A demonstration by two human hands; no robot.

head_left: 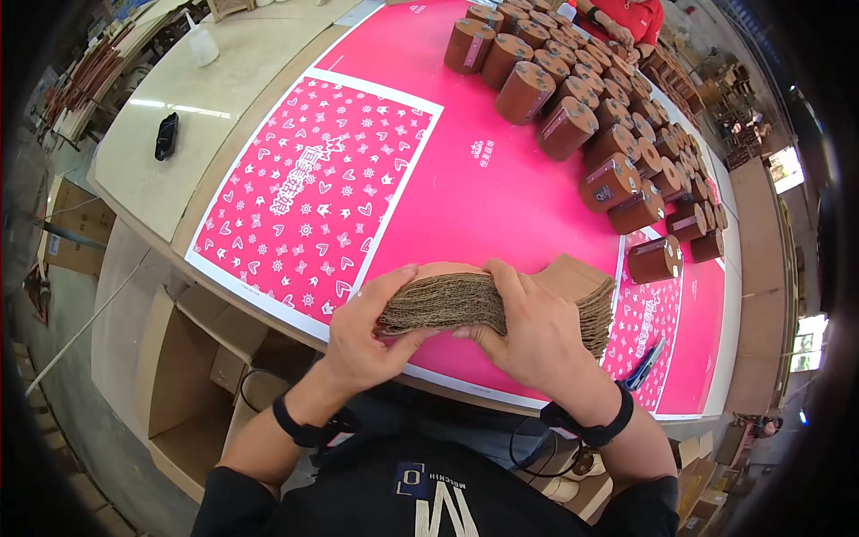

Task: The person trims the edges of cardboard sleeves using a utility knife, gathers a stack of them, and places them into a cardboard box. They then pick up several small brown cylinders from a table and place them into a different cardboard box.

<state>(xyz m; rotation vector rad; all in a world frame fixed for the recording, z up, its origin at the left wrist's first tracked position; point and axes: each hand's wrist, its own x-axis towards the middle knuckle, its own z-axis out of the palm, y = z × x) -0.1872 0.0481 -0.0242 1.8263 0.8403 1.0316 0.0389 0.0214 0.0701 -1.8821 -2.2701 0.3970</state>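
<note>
Between my two hands a thick stack of corrugated cardboard pieces (443,302) is bent into a slight arch, its wavy cut edges toward me. My left hand (371,327) grips the stack's left end, thumb below and fingers over the top. At its right part my right hand (532,327) holds it the same way. Just beyond the right hand, a second cardboard stack (586,300) lies fanned on the pink printed sheet (420,215). A blue utility knife (645,365) rests on the sheet to the right of that stack.
Many reddish-brown cylinders (568,127) stand in rows at the far right, one brown cylinder (655,259) nearer me. Across the table is a person in a red shirt (626,20). On the pale table at left are a white squeeze bottle (203,46) and a black object (166,136).
</note>
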